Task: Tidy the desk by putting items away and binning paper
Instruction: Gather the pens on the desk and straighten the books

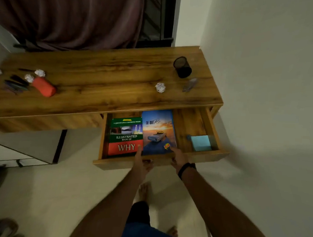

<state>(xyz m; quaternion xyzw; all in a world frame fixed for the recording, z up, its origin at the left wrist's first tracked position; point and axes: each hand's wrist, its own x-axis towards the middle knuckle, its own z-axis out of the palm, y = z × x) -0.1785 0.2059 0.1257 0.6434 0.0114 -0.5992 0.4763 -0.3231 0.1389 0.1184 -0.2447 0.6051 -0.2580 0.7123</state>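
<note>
— Both hands reach into the open drawer (160,164). Fingers of the left hand (140,160) lie fairly straight along the near left corner of the blue book (158,133), touching it; the right hand (179,158) rests fingertips on its near right corner. Whether either hand actually pinches the cover cannot be told.

— Where does the book lie?

— Flat in the drawer, just beside a green and red book (125,136) on its left. A pad of blue sticky notes (200,142) sits at the drawer's right end, apart from the books.

— What seems done so far?

— Two books and the notes look stowed. The drawer stands pulled out.

— And what is left?

— Plenty, by the look of the desk (107,76). Crumpled paper balls wait for binning: one near the middle (160,87), others at the left (40,73). Dark pens (18,83) and an orange pouch (44,86) lie at the left end. A black mesh pen cup (182,67) stands at the right, with a blurred greyish object (190,84) near it.
</note>
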